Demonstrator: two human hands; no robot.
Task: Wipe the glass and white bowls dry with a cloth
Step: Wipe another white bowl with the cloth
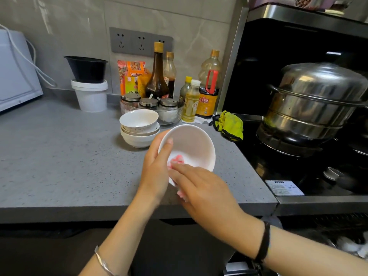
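White bowl point(191, 142) at the centre of the frame, tipped with its mouth toward the camera. The left hand point(157, 168) grips its left rim, thumb inside and fingers curled behind. The right hand point(207, 188) holds a bunched pink cloth point(177, 159) and presses it into the lower inside of the bowl; a bit of cloth also pokes out under the palm. Whether the bowl's foot touches the bench point(59, 156) cannot be told.

The bowl sits over the bench's right part, near the front edge, which runs across the frame just below the hands. To the right the bench ends at a black cooktop point(288, 166) carrying a steel steamer pot point(314, 104); a yellow-green cloth point(231, 124) lies across that border, just beyond the bowl.

Just above and left of the held bowl stands a stack of white bowls point(139, 128), and touching it behind, a glass bowl point(173, 114) holding lidded seasoning jars. Bottles point(157, 76) line the wall behind. Left of the hands the grey surface lies bare as far as a white tub point(90, 96) at the upper left.
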